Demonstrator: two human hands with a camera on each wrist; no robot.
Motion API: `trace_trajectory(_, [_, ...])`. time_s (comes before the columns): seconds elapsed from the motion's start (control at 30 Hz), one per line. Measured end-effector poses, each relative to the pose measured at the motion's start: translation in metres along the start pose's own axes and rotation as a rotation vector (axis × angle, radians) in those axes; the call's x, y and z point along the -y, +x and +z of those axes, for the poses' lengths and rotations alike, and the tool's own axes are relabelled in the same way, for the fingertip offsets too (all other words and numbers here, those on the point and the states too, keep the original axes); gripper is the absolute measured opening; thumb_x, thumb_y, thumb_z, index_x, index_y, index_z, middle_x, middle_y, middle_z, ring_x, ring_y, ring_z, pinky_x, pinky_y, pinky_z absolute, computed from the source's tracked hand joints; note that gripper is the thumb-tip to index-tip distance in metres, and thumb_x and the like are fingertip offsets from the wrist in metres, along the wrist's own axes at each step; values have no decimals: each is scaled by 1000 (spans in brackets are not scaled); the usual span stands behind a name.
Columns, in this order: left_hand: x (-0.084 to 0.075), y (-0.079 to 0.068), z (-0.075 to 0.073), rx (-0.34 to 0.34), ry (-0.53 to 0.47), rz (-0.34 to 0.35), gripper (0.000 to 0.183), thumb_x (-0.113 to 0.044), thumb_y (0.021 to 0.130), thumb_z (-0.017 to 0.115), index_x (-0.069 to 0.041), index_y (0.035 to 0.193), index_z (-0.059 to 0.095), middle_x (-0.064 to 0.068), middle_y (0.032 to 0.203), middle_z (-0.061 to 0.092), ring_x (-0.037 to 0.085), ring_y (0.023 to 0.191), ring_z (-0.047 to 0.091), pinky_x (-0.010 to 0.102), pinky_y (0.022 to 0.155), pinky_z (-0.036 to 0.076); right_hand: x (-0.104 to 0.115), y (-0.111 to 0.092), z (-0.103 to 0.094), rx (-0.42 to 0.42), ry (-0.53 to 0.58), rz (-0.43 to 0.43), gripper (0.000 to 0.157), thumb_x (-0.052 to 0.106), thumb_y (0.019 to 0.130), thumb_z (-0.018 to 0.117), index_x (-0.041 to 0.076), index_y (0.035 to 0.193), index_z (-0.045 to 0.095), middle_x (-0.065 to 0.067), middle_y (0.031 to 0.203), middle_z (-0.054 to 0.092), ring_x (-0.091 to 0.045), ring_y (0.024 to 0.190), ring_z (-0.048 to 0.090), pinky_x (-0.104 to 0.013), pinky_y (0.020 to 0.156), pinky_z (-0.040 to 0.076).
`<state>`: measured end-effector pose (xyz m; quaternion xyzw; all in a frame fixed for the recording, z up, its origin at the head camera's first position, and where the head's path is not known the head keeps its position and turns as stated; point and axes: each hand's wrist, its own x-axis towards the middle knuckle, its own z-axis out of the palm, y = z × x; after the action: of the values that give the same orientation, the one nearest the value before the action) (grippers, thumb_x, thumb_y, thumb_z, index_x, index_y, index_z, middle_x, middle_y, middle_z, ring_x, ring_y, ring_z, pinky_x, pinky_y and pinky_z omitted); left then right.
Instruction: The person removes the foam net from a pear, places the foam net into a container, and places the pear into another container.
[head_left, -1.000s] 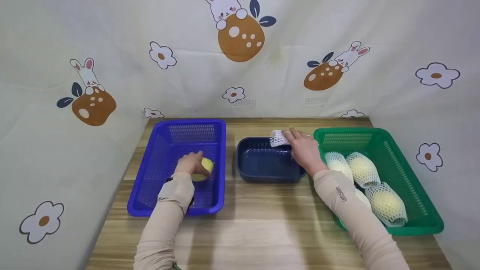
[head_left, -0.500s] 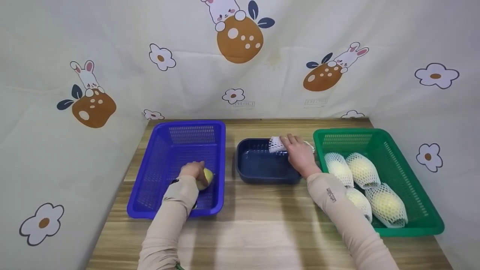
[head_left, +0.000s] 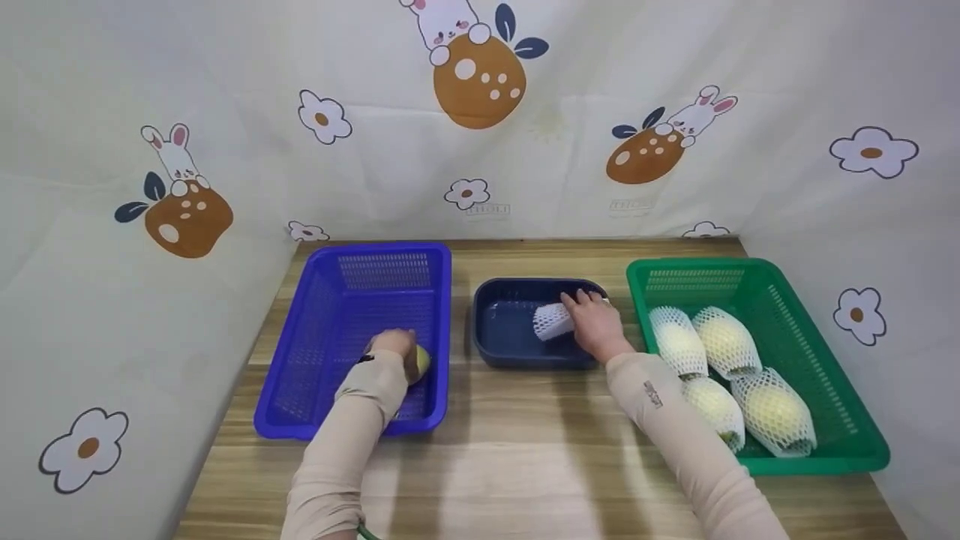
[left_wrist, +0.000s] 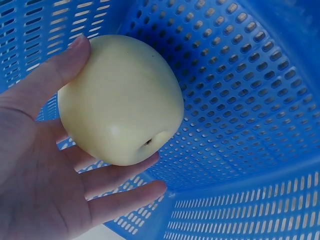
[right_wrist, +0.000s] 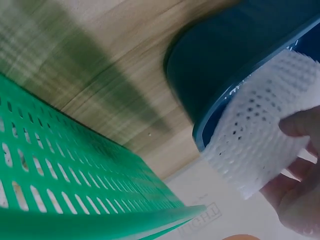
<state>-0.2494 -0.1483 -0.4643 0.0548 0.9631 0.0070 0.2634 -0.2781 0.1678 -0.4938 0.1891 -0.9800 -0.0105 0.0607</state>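
Observation:
Inside the blue basket [head_left: 281,352], toward its right wall, my left hand [head_left: 394,345] holds a pale yellow apple [left_wrist: 120,100]. In the left wrist view the thumb lies on one side of the fruit and the fingers stretch out below it. At the right end of the dark blue tub [head_left: 499,352], my right hand [head_left: 596,322] pinches a white foam net sleeve [right_wrist: 270,110] between thumb and fingers. The sleeve reaches over the tub's inside and looks flattened, with no fruit visible in it. Part of the sleeve is hidden by the hand.
A green basket [head_left: 817,360] stands at the right with several net-wrapped fruits [head_left: 772,409] lying in its left part. The baskets and tub stand on a wooden table [head_left: 495,457]. A patterned cloth [head_left: 375,172] hangs behind and at both sides.
My left hand has moved slightly toward me and rightward with the apple in the blue basket. My right hand has lowered the foam net sleeve from the tub's far rim into the tub.

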Motion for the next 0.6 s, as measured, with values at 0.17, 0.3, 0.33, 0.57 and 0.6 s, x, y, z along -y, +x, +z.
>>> trace_trajectory(0.17, [-4, 4, 3, 2, -25, -19, 79, -24, 70, 71, -2, 135, 32, 26, 124, 42, 45, 110, 40, 65, 67, 37, 0, -3, -1, 70, 55, -17, 52, 8, 70, 61, 2, 120, 50, -21, 111, 49, -38, 102, 44, -48, 81, 40])
trace_trajectory(0.3, [-5, 4, 6, 6, -19, -35, 79, -25, 71, 71, -3, 136, 30, 26, 126, 40, 45, 111, 38, 65, 70, 36, 1, -4, -1, 110, 113, -19, 51, 15, 68, 63, 1, 116, 52, -20, 105, 50, -38, 95, 48, -47, 76, 42])
trace_trajectory(0.33, [-5, 3, 6, 2, -13, -35, 80, -26, 71, 71, -3, 136, 31, 27, 125, 41, 46, 110, 39, 64, 71, 36, 1, -5, 0, 116, 129, -23, 50, 17, 68, 63, 1, 114, 52, -20, 104, 51, -38, 93, 50, -47, 74, 43])
trace_trajectory(0.57, [-5, 14, 14, -6, 45, -64, 79, -23, 68, 73, -2, 133, 34, 28, 121, 44, 47, 105, 43, 64, 70, 37, 4, -6, 0, 243, 205, -19, 40, 29, 80, 56, 2, 110, 56, -19, 103, 59, -36, 95, 54, -46, 78, 42])
trace_trajectory(0.6, [3, 37, 29, -37, 64, -77, 74, -23, 71, 70, -5, 133, 35, 28, 119, 46, 48, 102, 45, 66, 66, 36, 4, -7, 0, 276, 217, -10, 41, 30, 82, 53, 3, 112, 56, -19, 106, 58, -36, 99, 52, -46, 80, 41])
